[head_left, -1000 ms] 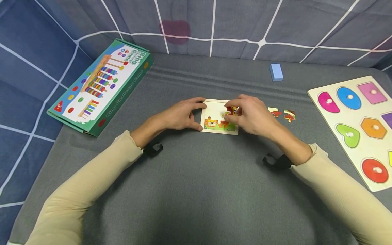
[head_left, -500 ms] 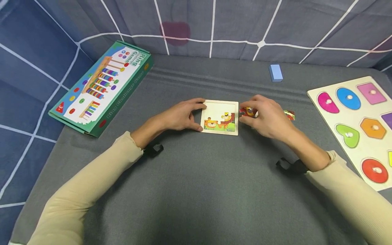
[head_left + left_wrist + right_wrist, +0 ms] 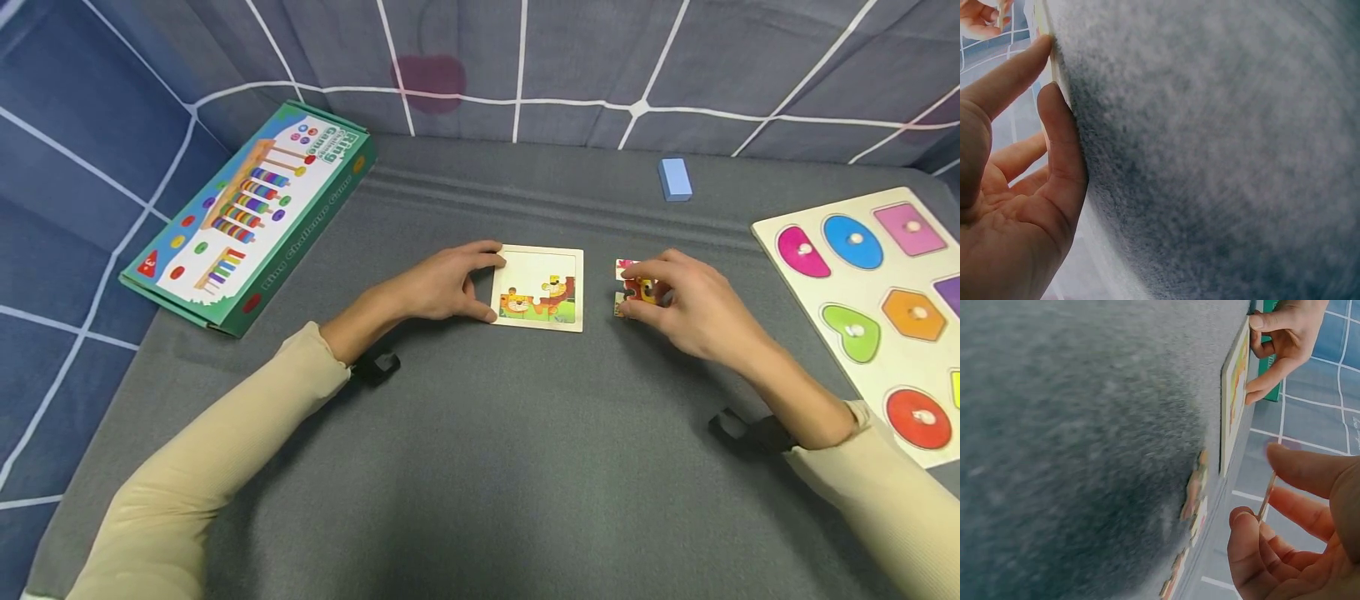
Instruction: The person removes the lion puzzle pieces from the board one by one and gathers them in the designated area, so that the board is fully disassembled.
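A small wooden puzzle board (image 3: 536,258) lies flat, with joined tiger pieces (image 3: 540,302) along its lower and right part. At its left edge my left hand (image 3: 450,279) rests, thumb and forefinger spread and touching the frame near two corners. To the right of the board, my right hand (image 3: 697,304) pinches a red and yellow puzzle piece (image 3: 645,289) between thumb and fingers. In the right wrist view that piece (image 3: 1266,499) appears edge-on, raised off the table. Loose puzzle pieces (image 3: 1194,490) lie on the cloth below, partly hidden by my right hand in the head view.
A green ring game box (image 3: 247,217) lies at the back left. A blue block (image 3: 676,180) stands towards the back. On the right is a large shape board (image 3: 855,279) with knobbed pieces. A grid-patterned cloth (image 3: 480,50) hangs behind the grey tabletop.
My right hand has lifted the red and yellow piece from the board's upper right and carried it rightward, over the loose pieces. My left hand stays at the board's left edge.
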Available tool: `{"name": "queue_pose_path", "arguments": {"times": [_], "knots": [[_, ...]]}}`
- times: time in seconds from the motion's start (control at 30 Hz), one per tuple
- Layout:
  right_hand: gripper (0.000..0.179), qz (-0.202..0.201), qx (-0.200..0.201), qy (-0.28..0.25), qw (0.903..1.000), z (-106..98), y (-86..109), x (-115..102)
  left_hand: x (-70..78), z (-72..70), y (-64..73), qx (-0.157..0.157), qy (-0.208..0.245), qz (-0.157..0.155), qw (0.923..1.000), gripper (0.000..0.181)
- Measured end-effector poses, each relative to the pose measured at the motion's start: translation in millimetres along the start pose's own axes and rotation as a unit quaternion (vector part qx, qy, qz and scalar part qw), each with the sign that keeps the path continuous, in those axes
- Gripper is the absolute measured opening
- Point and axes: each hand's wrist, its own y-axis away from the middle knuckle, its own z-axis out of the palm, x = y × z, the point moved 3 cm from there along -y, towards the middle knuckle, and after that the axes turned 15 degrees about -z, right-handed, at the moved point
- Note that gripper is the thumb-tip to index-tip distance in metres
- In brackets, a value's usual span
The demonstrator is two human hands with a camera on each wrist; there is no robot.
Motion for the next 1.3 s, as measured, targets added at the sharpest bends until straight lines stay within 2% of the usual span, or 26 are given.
{"name": "queue_pose_path", "arguments": {"times": [0.5, 0.8, 1.13, 1.3], "knots": [[0.031, 0.015, 0.009, 0.022, 0.9996, -6.0, 23.0, 12.5, -0.2, 1.2, -0.3, 0.002, -0.004, 0.0, 1.0, 0.079], [0.037, -0.002, 0.009, 0.036, 0.9993, -8.3, 37.3, 25.4, -0.6, 0.9, -0.7, 0.003, -0.003, 0.001, 1.0, 0.079], [0.033, -0.01, -0.009, 0.034, 0.9993, -2.6, 36.9, 28.8, -1.1, 0.8, 0.7, 0.003, -0.005, -0.004, 1.0, 0.079], [0.033, 0.003, -0.02, 0.039, 0.999, -0.8, 35.7, 28.0, -0.3, 1.2, 0.6, -0.001, -0.004, -0.007, 1.0, 0.08]]}}
